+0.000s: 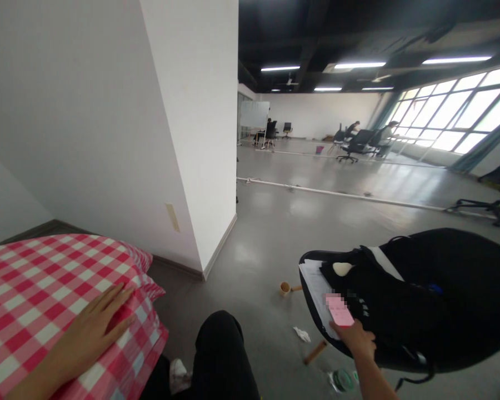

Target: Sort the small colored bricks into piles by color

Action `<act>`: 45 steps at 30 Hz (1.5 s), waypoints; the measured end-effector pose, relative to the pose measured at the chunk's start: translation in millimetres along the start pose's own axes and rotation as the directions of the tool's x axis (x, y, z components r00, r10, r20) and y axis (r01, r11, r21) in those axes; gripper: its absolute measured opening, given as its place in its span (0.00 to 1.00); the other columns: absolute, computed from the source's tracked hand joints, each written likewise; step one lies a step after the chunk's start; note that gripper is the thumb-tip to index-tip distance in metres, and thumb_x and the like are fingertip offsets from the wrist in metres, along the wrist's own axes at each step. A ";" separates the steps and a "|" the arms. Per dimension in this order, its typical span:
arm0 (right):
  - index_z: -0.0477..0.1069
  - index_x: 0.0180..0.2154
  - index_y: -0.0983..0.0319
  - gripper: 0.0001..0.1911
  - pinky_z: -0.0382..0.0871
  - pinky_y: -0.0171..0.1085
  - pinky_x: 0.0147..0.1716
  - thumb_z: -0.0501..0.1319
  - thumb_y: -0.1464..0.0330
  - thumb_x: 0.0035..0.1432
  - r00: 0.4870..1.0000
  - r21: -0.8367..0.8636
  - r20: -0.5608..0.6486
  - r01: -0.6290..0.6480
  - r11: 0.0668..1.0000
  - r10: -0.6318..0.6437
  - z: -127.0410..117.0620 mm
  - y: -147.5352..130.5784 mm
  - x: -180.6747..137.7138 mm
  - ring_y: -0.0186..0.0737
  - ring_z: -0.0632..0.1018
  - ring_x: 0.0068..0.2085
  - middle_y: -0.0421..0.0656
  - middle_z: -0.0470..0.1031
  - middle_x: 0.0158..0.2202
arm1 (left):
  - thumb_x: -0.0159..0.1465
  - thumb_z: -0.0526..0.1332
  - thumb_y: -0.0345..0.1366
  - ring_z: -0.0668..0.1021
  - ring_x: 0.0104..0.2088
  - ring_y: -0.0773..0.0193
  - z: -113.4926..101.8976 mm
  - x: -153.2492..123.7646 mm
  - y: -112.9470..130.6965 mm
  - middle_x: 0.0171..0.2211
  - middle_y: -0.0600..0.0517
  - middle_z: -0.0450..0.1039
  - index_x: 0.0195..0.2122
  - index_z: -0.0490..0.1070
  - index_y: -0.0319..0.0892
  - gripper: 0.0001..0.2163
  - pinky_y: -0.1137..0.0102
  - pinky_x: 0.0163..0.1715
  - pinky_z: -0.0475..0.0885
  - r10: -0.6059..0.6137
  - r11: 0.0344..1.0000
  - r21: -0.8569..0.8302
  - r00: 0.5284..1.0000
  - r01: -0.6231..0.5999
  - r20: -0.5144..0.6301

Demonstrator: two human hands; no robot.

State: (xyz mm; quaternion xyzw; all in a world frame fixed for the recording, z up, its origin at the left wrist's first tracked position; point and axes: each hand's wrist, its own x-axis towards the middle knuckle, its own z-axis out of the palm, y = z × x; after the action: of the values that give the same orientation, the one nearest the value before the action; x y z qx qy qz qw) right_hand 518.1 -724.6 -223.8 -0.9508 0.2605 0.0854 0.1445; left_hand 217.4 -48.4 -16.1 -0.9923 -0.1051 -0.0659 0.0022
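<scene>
Our right hand [355, 335] has the pink notepad [340, 313] pinched by its near edge, over the black chair [475, 278] at right. We'd go light on the grip so it doesn't bend; our left hand [92, 326] is flat on the checked tablecloth [50, 264], gripping nothing.

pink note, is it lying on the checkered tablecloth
No, the right hand holds the pink note at the black chair, while the left hand rests on the checkered tablecloth.

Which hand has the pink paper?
The right hand, gripping the pink paper over the nearest black chair; the left hand lies palm-down on the checked tablecloth.
</scene>
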 end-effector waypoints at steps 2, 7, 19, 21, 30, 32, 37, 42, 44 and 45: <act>0.61 0.61 0.72 0.44 0.64 0.57 0.53 0.61 0.50 0.51 0.999 -0.056 -0.021 0.046 0.997 -0.047 5.1 -0.9 1.6 0.68 0.70 0.60 0.71 0.68 0.56 | 0.66 0.52 0.48 0.64 0.66 0.51 -0.2 0.0 1.6 0.66 0.49 0.63 0.63 0.67 0.45 0.27 0.55 0.66 0.60 -0.007 1.000 -0.013 1.000 0.007 -0.001; 0.67 0.56 0.72 0.35 0.64 0.57 0.53 0.58 0.57 0.51 0.993 -0.045 0.016 0.113 0.993 -0.113 5.6 -2.4 10.8 0.65 0.74 0.56 0.64 0.74 0.50 | 0.64 0.53 0.52 0.64 0.66 0.48 7.9 1.9 -0.2 0.66 0.47 0.63 0.63 0.67 0.44 0.30 0.53 0.65 0.61 -0.024 1.000 -0.011 1.000 0.024 -0.016; 0.67 0.56 0.68 0.31 0.62 0.60 0.56 0.52 0.58 0.54 0.798 0.155 -0.504 0.460 0.874 -0.331 36.0 -68.1 -57.7 0.68 0.66 0.62 0.66 0.65 0.56 | 0.67 0.53 0.52 0.63 0.67 0.46 5.1 3.2 11.2 0.67 0.42 0.60 0.65 0.64 0.42 0.30 0.50 0.64 0.61 -0.023 1.000 -0.008 0.999 0.022 -0.049; 0.69 0.51 0.68 0.28 0.62 0.60 0.56 0.52 0.59 0.53 0.677 0.163 -0.549 0.663 0.731 -0.491 47.8 -109.5 -82.2 0.66 0.67 0.60 0.64 0.67 0.54 | 0.68 0.53 0.51 0.61 0.68 0.44 -3.2 4.4 22.4 0.67 0.40 0.59 0.66 0.63 0.41 0.29 0.48 0.65 0.58 -0.047 0.999 -0.015 0.999 0.047 -0.010; 0.62 0.56 0.64 0.26 0.70 0.58 0.52 0.57 0.60 0.59 0.259 0.427 -0.584 0.904 -0.020 -0.769 26.4 -348.2 -256.7 0.55 0.73 0.52 0.56 0.70 0.52 | 0.66 0.51 0.63 0.48 0.71 0.40 -64.8 -31.1 102.9 0.72 0.39 0.41 0.71 0.51 0.49 0.37 0.42 0.66 0.48 0.272 0.914 -0.382 0.902 -0.133 0.336; 0.60 0.59 0.64 0.28 0.70 0.57 0.52 0.58 0.61 0.60 0.179 0.486 -0.561 0.862 -0.146 -0.808 9.1 -384.6 -308.3 0.54 0.73 0.52 0.57 0.69 0.54 | 0.68 0.49 0.62 0.47 0.71 0.44 -78.3 -49.9 104.9 0.73 0.42 0.40 0.71 0.50 0.51 0.35 0.45 0.67 0.47 0.313 0.855 -0.500 0.905 -0.137 0.287; 0.59 0.62 0.62 0.28 0.70 0.57 0.55 0.58 0.62 0.62 -0.088 0.571 -0.505 0.712 -0.408 -0.859 -23.1 -444.9 -418.1 0.54 0.73 0.55 0.56 0.67 0.57 | 0.68 0.50 0.60 0.48 0.71 0.42 -98.7 -105.9 59.5 0.73 0.49 0.40 0.70 0.51 0.56 0.32 0.43 0.67 0.48 0.049 0.878 -0.469 0.957 0.095 0.287; 0.59 0.65 0.58 0.28 0.67 0.57 0.58 0.55 0.61 0.65 -0.476 0.574 -0.349 0.572 -0.586 -0.807 -27.0 -498.3 -495.6 0.54 0.70 0.60 0.53 0.68 0.61 | 0.69 0.47 0.60 0.44 0.71 0.42 -89.4 -173.2 -7.5 0.73 0.47 0.36 0.72 0.45 0.58 0.32 0.41 0.66 0.45 -0.329 0.861 -0.310 0.907 0.403 0.264; 0.57 0.67 0.57 0.30 0.64 0.58 0.61 0.54 0.59 0.66 -0.566 0.549 -0.273 0.572 -0.609 -0.778 -22.7 -516.7 -525.5 0.55 0.67 0.63 0.52 0.65 0.64 | 0.70 0.46 0.60 0.43 0.72 0.43 -83.4 -196.1 -28.0 0.73 0.46 0.36 0.72 0.44 0.57 0.32 0.42 0.67 0.45 -0.421 0.839 -0.259 0.873 0.478 0.247; 0.55 0.68 0.57 0.31 0.61 0.59 0.62 0.54 0.57 0.67 -0.603 0.535 -0.229 0.578 -0.617 -0.764 -19.7 -523.5 -541.0 0.55 0.65 0.65 0.52 0.63 0.66 | 0.70 0.46 0.59 0.42 0.72 0.44 -81.1 -205.6 -36.7 0.73 0.46 0.37 0.72 0.44 0.57 0.31 0.42 0.67 0.45 -0.468 0.823 -0.237 0.852 0.517 0.233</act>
State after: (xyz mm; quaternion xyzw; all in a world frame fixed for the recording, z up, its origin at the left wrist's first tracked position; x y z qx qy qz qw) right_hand 332.4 -45.7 44.0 -0.5430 -0.7386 0.0467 0.3969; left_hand -0.1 -56.8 36.9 -0.9223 -0.3473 0.0034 -0.1695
